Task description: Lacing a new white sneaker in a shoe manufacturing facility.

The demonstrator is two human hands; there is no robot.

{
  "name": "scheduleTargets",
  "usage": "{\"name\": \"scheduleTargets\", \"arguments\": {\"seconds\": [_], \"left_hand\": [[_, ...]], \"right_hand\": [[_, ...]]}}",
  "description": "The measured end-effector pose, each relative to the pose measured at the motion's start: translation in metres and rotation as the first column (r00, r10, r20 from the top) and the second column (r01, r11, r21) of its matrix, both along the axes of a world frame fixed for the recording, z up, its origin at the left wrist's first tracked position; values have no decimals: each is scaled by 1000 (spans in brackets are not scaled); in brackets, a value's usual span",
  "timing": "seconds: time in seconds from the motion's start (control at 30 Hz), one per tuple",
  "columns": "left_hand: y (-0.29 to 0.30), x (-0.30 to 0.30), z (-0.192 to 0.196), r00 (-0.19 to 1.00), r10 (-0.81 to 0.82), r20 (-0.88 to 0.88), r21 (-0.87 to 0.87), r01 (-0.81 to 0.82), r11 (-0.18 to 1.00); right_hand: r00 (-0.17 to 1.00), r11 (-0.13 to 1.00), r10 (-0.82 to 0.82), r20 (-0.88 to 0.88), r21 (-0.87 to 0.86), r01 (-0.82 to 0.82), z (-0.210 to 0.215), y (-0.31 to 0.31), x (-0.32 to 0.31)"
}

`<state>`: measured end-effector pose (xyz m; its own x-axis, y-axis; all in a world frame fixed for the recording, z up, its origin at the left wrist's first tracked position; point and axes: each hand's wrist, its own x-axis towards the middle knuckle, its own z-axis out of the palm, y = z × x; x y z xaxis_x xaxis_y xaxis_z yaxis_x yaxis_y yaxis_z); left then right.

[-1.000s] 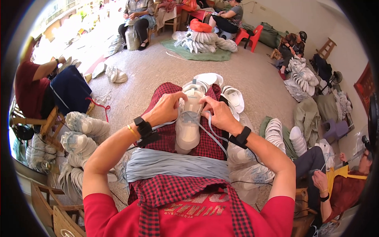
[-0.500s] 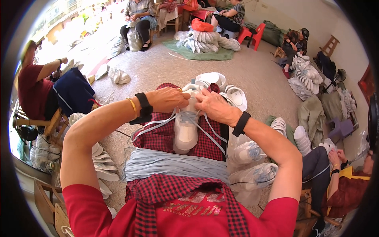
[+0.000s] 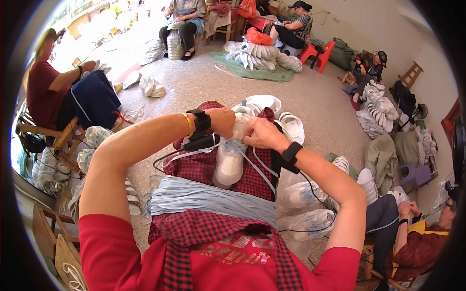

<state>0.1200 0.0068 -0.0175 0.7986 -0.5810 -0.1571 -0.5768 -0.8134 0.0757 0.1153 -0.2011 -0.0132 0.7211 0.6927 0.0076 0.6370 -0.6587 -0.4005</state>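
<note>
A white sneaker [image 3: 229, 167] rests on my lap, its toe toward me, with a checked red-and-black apron [image 3: 194, 167] under it. Both my hands are at its lacing. My left hand [image 3: 222, 122] is closed at the left eyelet edge, its fingertips partly hidden. Across from it, my right hand [image 3: 264, 133] pinches at the right edge. Pale blue shoelace [image 3: 257, 162] strands run from beneath both hands and trail down on either side of the shoe. A thick bundle of pale blue laces [image 3: 213, 200] lies across my lap nearer my body.
White shoes [image 3: 292, 127] stand just beyond my knees. Plastic-wrapped shoes [image 3: 306, 225] lie at my right, and stacked shoe parts [image 3: 132, 196] at my left. Several people sit around the room, among piles of shoes [image 3: 257, 56]. A red chair [image 3: 318, 53] stands far right.
My left hand has turned, knuckles up, and moved slightly in toward the shoe's middle. My right hand has drawn its fingers together a little lower. The whole view has shifted slightly.
</note>
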Motion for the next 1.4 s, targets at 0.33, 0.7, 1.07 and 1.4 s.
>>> {"name": "scheduleTargets", "arguments": {"seconds": [0.33,0.7,1.07,1.4], "left_hand": [[-23,-51,58,997,63,43,-910,13,415],[41,-107,94,951,60,-305,-952,-307,25],[103,-147,29,876,298,-378,-904,-419,83],[106,-161,-11,820,330,-468,-881,-461,-103]], "right_hand": [[967,468,44,-250,861,201,55,-1,-4],[947,761,52,-316,627,168,55,-44,-8],[985,933,8,172,352,-69,24,-10,-25],[888,995,92,450,-17,-94,17,16,-21]]}}
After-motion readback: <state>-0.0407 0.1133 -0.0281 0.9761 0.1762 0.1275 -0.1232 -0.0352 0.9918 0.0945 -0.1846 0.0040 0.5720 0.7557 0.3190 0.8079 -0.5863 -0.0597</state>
